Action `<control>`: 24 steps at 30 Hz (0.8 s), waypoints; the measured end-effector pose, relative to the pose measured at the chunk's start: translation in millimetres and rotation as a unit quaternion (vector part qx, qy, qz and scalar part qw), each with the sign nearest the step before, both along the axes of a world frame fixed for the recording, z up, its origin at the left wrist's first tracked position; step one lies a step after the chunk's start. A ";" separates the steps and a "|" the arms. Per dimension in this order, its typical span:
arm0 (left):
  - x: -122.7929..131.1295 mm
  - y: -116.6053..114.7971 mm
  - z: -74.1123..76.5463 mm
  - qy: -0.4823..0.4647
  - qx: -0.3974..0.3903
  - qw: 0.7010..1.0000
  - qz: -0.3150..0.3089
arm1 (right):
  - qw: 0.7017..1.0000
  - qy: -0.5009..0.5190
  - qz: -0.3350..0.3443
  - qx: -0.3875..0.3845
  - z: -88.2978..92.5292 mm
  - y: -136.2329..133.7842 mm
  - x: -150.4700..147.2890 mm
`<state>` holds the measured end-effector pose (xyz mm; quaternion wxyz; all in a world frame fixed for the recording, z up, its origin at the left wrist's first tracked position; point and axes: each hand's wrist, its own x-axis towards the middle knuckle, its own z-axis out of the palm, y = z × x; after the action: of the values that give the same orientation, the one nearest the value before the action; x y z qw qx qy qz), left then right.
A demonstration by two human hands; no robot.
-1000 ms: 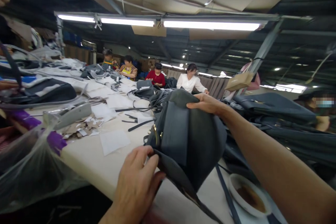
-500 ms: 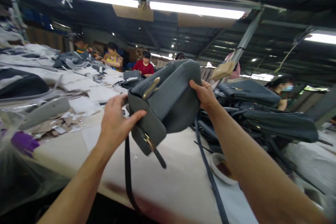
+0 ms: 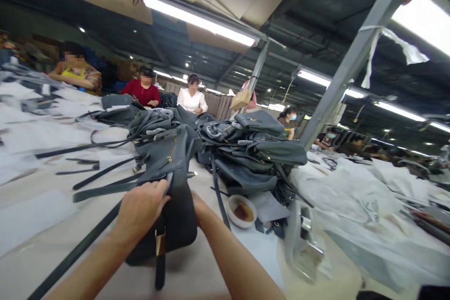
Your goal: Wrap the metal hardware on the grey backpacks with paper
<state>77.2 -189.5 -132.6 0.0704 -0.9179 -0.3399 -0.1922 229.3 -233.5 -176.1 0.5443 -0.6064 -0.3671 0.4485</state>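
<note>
A dark blue-grey leather bag (image 3: 181, 213) stands tilted on the table in front of me, its smooth black-looking panel facing me. Gold metal and a short strap end (image 3: 160, 262) hang at its near side; a gold zip (image 3: 171, 150) shows on the part behind. My left hand (image 3: 146, 204) is closed on the bag's upper left edge, fingers curled over it. At the bag's right side is my right hand (image 3: 199, 208), gripping it, its fingers hidden behind the panel. A long dark strap (image 3: 80, 243) runs from the bag to the lower left.
A pile of similar bags (image 3: 246, 159) lies right of centre. Near it stand a white bowl (image 3: 242, 211) with brown residue and a grey-white tape dispenser-like object (image 3: 304, 239). White sheets (image 3: 35, 215) cover the left; plastic wrapping (image 3: 351, 197) lies right. Several people work beyond.
The bag has come down from mid-air toward the table and turned, with both hands still on it. My view has swung to the right.
</note>
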 end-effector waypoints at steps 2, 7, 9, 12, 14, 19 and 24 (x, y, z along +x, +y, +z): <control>-5.4 11.3 -7.5 -0.005 -0.033 0.999 -0.003 | 0.995 -0.073 0.018 -0.071 0.8 -22.2 12.4; -25.5 32.2 -31.9 -0.059 -0.118 0.987 -0.097 | 0.928 -0.309 -0.051 -0.200 11.0 -117.8 74.6; -29.1 33.0 -42.0 -0.088 -0.144 0.979 -0.117 | 0.865 -0.421 -0.119 -0.245 9.1 -156.6 101.3; -29.7 29.1 -49.4 -0.128 -0.174 0.969 -0.122 | 0.764 -0.539 -0.169 -0.310 -5.3 -192.6 127.8; -29.5 26.3 -49.9 -0.149 -0.186 0.963 -0.126 | 0.716 -0.589 -0.167 -0.336 -19.9 -200.0 135.4; -33.8 26.9 -48.3 -0.212 -0.205 0.946 -0.136 | 0.649 -0.665 -0.152 -0.337 -46.0 -194.0 142.2; -35.4 30.5 -46.8 -0.241 -0.234 0.932 -0.135 | 0.634 -0.688 -0.142 -0.323 -49.5 -193.6 148.8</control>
<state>41.8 -159.1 -179.4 -0.2568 -0.8716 -0.2552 -0.3305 378.1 -427.1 -225.5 -0.0400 -0.9211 -0.3762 -0.0919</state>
